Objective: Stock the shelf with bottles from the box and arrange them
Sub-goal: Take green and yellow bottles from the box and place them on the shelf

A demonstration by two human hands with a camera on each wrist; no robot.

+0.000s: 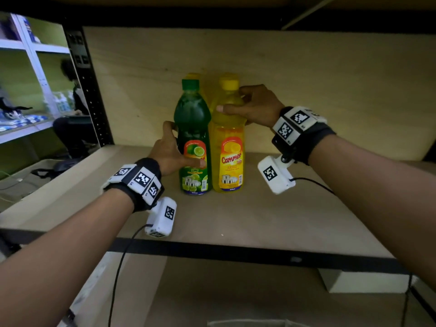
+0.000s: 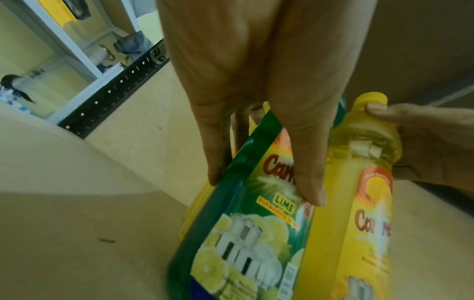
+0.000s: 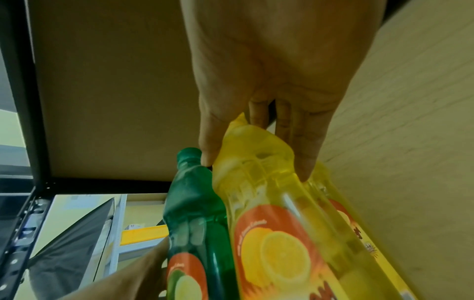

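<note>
A green lime bottle and a yellow lemon bottle stand upright side by side on the wooden shelf board. More yellow bottles stand behind them, mostly hidden. My left hand grips the green bottle at its label, thumb across the front. My right hand grips the yellow bottle round its shoulder, below the yellow cap. In the right wrist view the green bottle leans against the yellow one.
The shelf's back panel is close behind the bottles. A black perforated upright marks the left end. A black rail edges the shelf front. A white box lies below right. A person sits at far left.
</note>
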